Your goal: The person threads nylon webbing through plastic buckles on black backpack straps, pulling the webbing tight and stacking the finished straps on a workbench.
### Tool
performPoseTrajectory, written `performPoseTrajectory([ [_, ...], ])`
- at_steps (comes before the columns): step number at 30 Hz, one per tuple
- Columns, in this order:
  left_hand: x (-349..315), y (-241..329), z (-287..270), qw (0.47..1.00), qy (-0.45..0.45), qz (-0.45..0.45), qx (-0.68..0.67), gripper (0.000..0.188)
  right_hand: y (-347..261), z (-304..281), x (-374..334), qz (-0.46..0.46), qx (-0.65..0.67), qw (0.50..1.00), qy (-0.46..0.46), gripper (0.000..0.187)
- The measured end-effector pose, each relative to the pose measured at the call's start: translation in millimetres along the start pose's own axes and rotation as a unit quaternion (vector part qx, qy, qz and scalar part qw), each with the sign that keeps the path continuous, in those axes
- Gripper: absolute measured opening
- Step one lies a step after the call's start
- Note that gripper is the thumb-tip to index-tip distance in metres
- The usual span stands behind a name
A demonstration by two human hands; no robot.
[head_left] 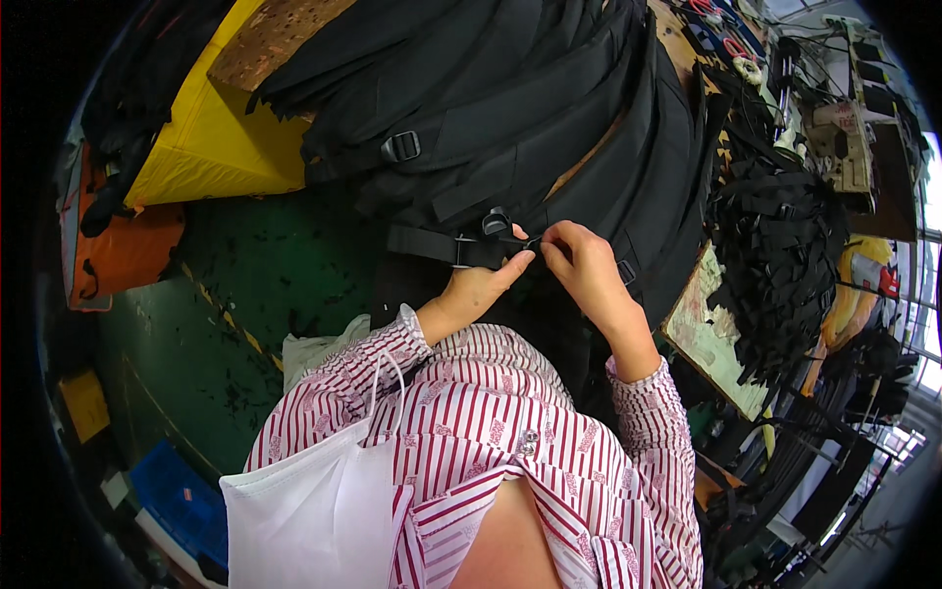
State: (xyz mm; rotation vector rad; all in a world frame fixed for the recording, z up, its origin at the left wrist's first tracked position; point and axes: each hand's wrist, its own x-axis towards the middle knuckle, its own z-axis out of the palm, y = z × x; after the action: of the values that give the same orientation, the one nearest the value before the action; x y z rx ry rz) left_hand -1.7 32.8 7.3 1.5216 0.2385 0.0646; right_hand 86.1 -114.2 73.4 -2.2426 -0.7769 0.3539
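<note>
My left hand is closed on a black strap that carries a buckle, thumb pressed along its right end. Just beside it, my right hand pinches at the same spot with thumb and forefinger. A thin dark bit of strap shows between the two sets of fingertips; its far end is hidden. Beyond my hands spreads a large pile of black padded straps, with another black buckle lying on it.
Left of the pile hangs a yellow sheet or bag, with an orange bag behind it. A heap of black webbing sits at the right beside a worn pale board. Dark scraps litter the green floor. A blue crate stands lower left.
</note>
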Motion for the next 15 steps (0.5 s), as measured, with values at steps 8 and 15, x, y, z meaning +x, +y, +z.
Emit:
performPoseTrajectory([
  [8,-2,2,3,0.999,0.011,0.030,0.010,0.025,-7,9,-3,-0.007,0.067,0.997,0.034,0.023],
  [15,-1,-34,10,0.910,0.065,0.309,0.270,0.029,-5,-13,15,0.086,0.114,0.986,-0.090,0.015],
])
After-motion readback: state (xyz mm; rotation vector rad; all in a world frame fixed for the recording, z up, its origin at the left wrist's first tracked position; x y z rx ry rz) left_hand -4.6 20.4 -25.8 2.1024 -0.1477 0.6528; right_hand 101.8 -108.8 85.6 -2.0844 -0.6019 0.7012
